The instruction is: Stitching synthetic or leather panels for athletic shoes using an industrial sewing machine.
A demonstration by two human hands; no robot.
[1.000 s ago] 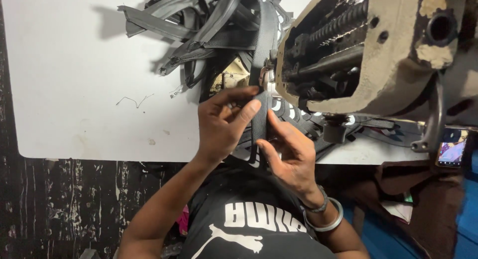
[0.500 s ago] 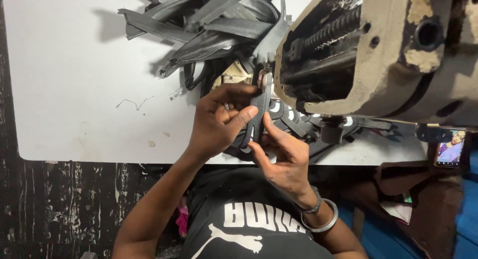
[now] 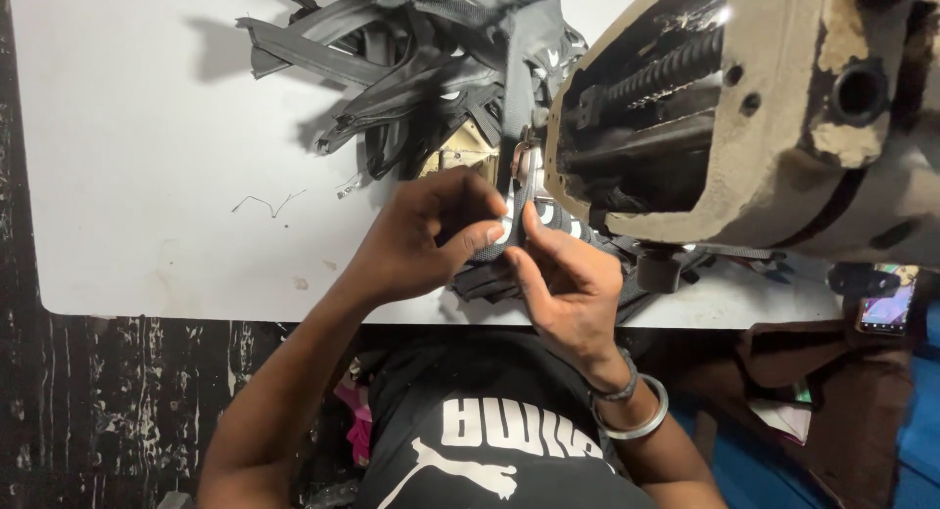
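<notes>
Two hands (image 3: 499, 259) pinching dark strip (image 3: 516, 191), lengthwise toward machine (image 3: 744, 117)

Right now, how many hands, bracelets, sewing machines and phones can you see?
Hands: 2, the left hand and the right hand
Bracelets: 2, a dark bracelet and a silver bracelet
Sewing machine: 1
Phone: 1
Total: 6

White table (image 3: 147, 176) under dark strips (image 3: 392, 69)
</notes>
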